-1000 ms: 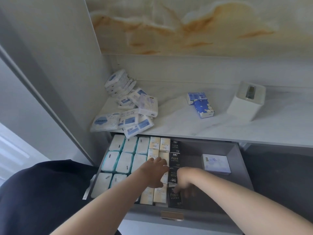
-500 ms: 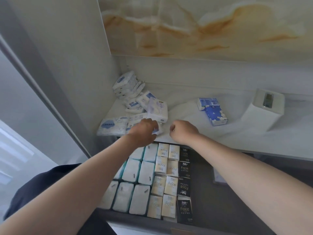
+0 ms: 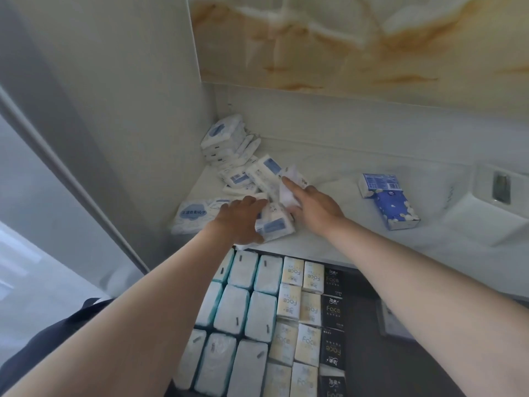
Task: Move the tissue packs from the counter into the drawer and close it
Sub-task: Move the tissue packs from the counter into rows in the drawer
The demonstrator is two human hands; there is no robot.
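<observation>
While open below the white marble counter, grey drawer part-filled, left hand grasping white-and-blue plastic tissue pack near front-left corner, right hand gripping another white pack.

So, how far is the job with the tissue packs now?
Done: rows of packs already fill the left part of the open drawer. In hand: the left hand grips a white-and-blue pack and the right hand takes another from the counter pile. Left: that pile, two blue packs, then closing the drawer.
</observation>
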